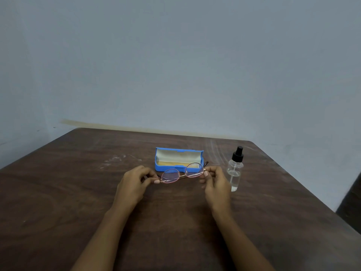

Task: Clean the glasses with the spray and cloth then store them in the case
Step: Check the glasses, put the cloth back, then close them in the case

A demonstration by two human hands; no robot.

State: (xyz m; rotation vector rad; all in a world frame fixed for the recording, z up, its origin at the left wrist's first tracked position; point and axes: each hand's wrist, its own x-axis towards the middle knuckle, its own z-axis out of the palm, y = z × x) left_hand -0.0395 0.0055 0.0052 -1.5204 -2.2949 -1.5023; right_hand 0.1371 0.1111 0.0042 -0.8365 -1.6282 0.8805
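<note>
Thin-rimmed glasses [182,174] with a pinkish-gold frame hang just above the table, lenses facing me. My left hand [134,185] pinches the frame's left end and my right hand [214,182] pinches its right end. Right behind the glasses stands a blue case [178,160], lid open, with a pale lining and something yellow, perhaps a cloth [170,163], lying inside. To the right of my right hand stands a clear spray bottle [235,170] with a black nozzle, upright and untouched.
The dark brown wooden table [78,202] reaches a plain grey wall at the back. Its right edge runs diagonally past the bottle, with a dark object [351,208] beyond it. Pale smears mark the tabletop left of the case.
</note>
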